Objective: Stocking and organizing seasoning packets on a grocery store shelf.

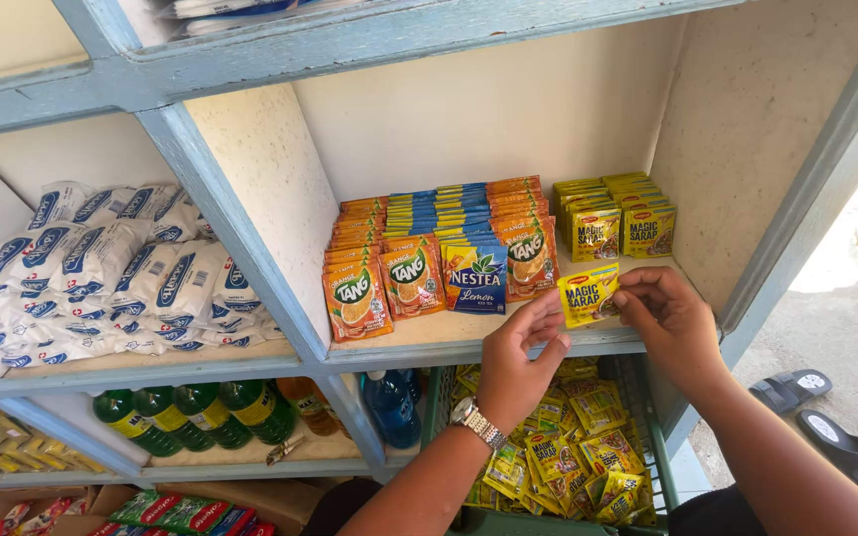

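Both my hands pinch one small yellow seasoning sachet (588, 294) at the front edge of a shelf compartment. My left hand (518, 362), with a wristwatch, holds its left edge; my right hand (669, 320) holds its right edge. Behind it stand two rows of the same yellow sachets (610, 216) on the shelf (419, 335). Left of them are rows of orange drink-powder sachets (369, 273) and blue iced-tea sachets (469, 253). Below my hands a green basket (652, 437) holds several loose yellow sachets (573, 457).
The left compartment holds a pile of white-and-blue packets (121, 268). Lower shelves carry green bottles (191, 412), an amber bottle (305, 402) and a blue bottle (389, 405). Black sandals (826, 417) lie on the ground at right. Light-blue shelf frame (235, 233) divides compartments.
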